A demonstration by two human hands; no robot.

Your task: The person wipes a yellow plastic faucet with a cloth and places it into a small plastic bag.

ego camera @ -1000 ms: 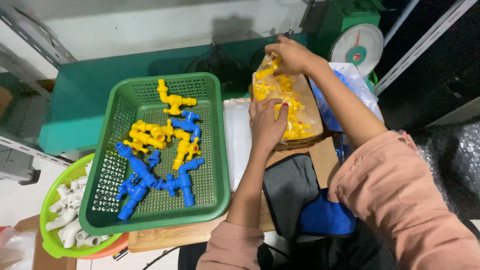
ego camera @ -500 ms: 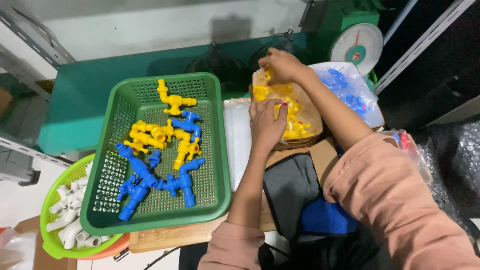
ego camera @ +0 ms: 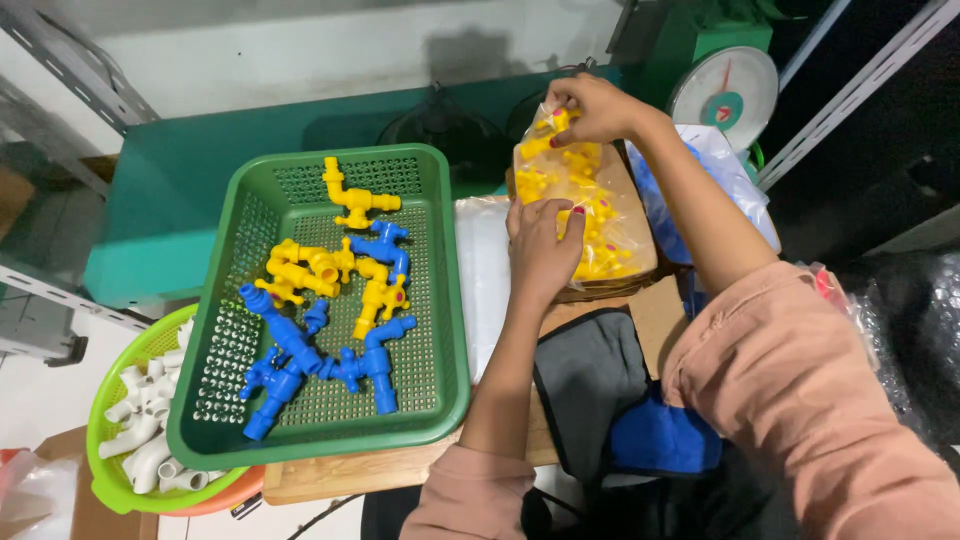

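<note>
A clear plastic bag of yellow plastic taps (ego camera: 590,205) lies on a wooden board to the right of a green perforated basket (ego camera: 435,290). My left hand (ego camera: 545,245) rests on the bag's near left side, fingers pressing the plastic. My right hand (ego camera: 595,105) pinches the bag's far top edge. Inside the basket lie several yellow taps (ego camera: 320,265) and several blue taps (ego camera: 300,355).
A light green bowl of white pipe elbows (ego camera: 140,420) sits at the lower left. A weighing scale (ego camera: 725,95) stands at the far right, with a bag of blue parts (ego camera: 720,165) beside it. A grey and blue cloth (ego camera: 600,390) lies near my lap.
My right hand has shifted slightly left along the bag's top edge, uncovering the bag of blue parts. My left hand stays on the bag.
</note>
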